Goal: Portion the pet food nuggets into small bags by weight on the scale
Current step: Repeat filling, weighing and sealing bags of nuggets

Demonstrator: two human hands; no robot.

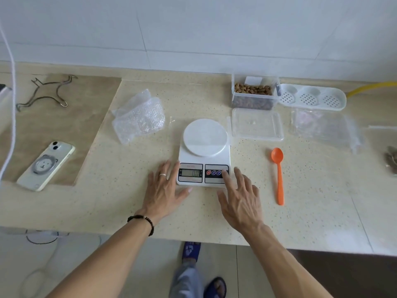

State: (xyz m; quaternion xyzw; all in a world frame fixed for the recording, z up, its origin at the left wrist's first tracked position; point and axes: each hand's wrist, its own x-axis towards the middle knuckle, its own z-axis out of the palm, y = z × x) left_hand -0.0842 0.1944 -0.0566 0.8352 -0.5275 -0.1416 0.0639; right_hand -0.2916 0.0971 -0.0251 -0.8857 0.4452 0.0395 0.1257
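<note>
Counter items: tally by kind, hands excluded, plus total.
Scale: 1
Nugget container: 1
Clear lid: 1
Orange spoon: 1
Perforated white tray: 1
Stack of clear bags: 1
Bubble wrap: 1
Phone: 1
Metal wire stand: 1
Total: 9. An object at the right edge is cut off and not counted.

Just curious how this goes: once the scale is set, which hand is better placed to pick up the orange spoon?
Probably the right hand. The spoon lies just to its right, with bare counter between. The left hand rests on the far side of the scale and would have to cross over it.
</note>
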